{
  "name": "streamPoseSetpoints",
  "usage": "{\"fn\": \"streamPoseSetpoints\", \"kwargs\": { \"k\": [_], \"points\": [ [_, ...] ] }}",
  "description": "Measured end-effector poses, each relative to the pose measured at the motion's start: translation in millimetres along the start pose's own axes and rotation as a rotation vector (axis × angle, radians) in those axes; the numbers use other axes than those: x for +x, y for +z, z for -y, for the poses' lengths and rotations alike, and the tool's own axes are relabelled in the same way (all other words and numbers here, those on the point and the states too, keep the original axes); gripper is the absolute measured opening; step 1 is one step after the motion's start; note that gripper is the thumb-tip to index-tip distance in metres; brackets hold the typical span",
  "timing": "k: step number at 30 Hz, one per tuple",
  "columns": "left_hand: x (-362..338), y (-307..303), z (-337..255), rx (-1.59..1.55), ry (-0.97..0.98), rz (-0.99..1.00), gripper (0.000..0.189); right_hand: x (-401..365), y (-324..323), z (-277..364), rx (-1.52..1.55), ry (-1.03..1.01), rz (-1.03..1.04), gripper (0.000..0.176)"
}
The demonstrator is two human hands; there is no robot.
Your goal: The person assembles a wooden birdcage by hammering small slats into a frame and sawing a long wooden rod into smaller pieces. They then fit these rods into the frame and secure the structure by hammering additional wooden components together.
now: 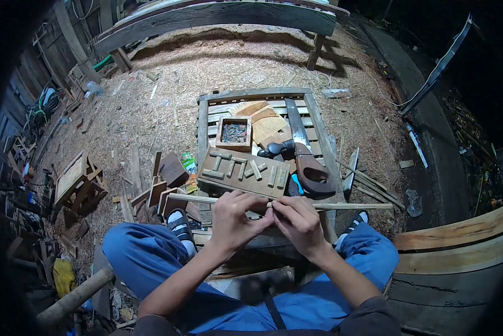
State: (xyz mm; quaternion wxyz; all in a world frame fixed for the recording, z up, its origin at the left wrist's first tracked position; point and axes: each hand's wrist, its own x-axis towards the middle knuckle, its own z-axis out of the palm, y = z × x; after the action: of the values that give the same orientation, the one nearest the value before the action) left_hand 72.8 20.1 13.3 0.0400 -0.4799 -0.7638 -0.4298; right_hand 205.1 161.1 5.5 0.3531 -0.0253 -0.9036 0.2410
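A thin wooden strip (352, 206) stretches sideways in front of me, its middle covered by my fingers. My left hand (237, 217) pinches it from the left, and my right hand (299, 221) pinches it close by, fingertips nearly meeting. Just beyond lies a wooden board (244, 187) carrying several short cut sticks (255, 170), some laid out like letters. Behind that board is a square wooden box (235, 147) of small mixed pieces too tiny to name. A hammer (277, 148) rests against a handsaw (313, 171) on the right.
These things lie on a low slatted wooden table (313, 106). A small wooden stool (75, 182) and offcuts (173, 169) stand to the left. Long planks (458, 229) are at the right. Shavings cover the ground, and a long bench (218, 25) crosses the back.
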Motion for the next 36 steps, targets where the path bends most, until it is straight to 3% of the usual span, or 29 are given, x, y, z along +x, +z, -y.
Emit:
{"fn": "streamPoseSetpoints", "kwargs": {
  "k": [11, 13, 36],
  "points": [
    [-2.4, 2.6, -1.5, -0.017, -0.044, -0.016, 0.022, -2.1, -0.1, 1.1, 0.01, 0.003, -0.038, 0.03],
    [-2.4, 1.7, -2.4, -0.011, -0.069, 0.0, 0.023, -4.2, 0.6, 1.7, 0.027, 0.08, -0.034, 0.032],
    [-5.3, 1.7, 2.0, -0.03, -0.035, -0.019, 0.021, -5.5, 4.0, 0.6, 0.023, 0.037, -0.064, 0.032]
  ]
}}
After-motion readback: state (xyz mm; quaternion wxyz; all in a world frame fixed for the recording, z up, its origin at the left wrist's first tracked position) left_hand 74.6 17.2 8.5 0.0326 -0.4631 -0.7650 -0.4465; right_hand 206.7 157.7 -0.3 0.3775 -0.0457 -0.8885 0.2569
